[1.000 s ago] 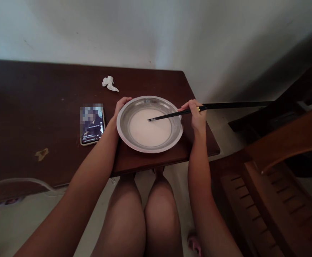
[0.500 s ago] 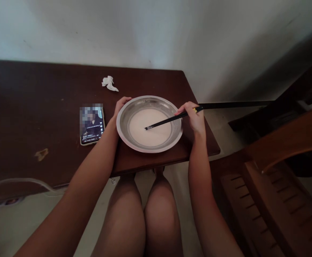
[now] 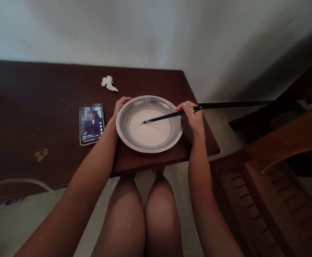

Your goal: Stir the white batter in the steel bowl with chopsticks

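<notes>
A wide steel bowl [image 3: 123,137] stands on the dark wooden table near its front edge. Inside it lies a pale, creamy liquid [image 3: 150,134]. Against the bowl's left side, my left hand [image 3: 120,105] grips the rim, its fingers partly hidden behind the wall. My right hand [image 3: 192,114] is closed around black chopsticks [image 3: 169,116] with gold bands near the top. They slant down to the left, and their tips touch the liquid left of its middle.
Left of the bowl lies a phone [image 3: 92,125] with its screen lit. A crumpled white tissue [image 3: 109,83] sits farther back on the table [image 3: 51,92]. A pale cable [image 3: 32,181] crosses the front left edge. To the right stands a slatted wooden chair [image 3: 254,200].
The chopstick tips have moved a little left and toward the wall through the liquid. My right hand has tilted slightly with them. My left hand and the bowl stay almost in place.
</notes>
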